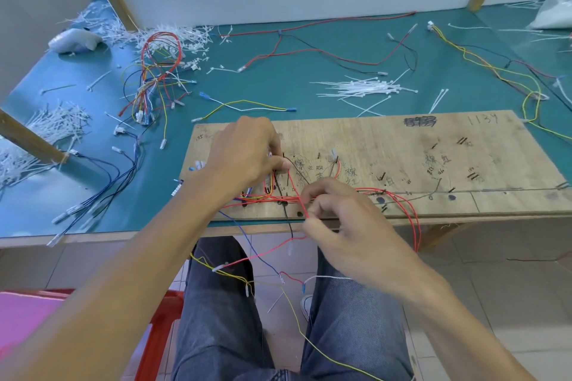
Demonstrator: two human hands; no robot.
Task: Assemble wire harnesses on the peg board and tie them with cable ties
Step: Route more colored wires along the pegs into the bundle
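My right grip (pixel 340 226) pinches a red wire (pixel 295 189) at the peg board's (pixel 402 148) near edge, my left grip (pixel 244 158) just beyond curls over the routed wires (pixel 260 198), its hold hidden, with loose cable ties (pixel 365 88) and a wire bundle (pixel 154 71) farther off on the teal counter (pixel 278 86).

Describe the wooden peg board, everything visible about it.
The peg board is a pale plywood rectangle lying flat on the green table, its near edge at the table's front. Black handwriting, a drawn line and short dark pegs mark it. Coloured wires run along its near left part. The left hand rests on its left end; the right hand pinches a red wire at its near edge.
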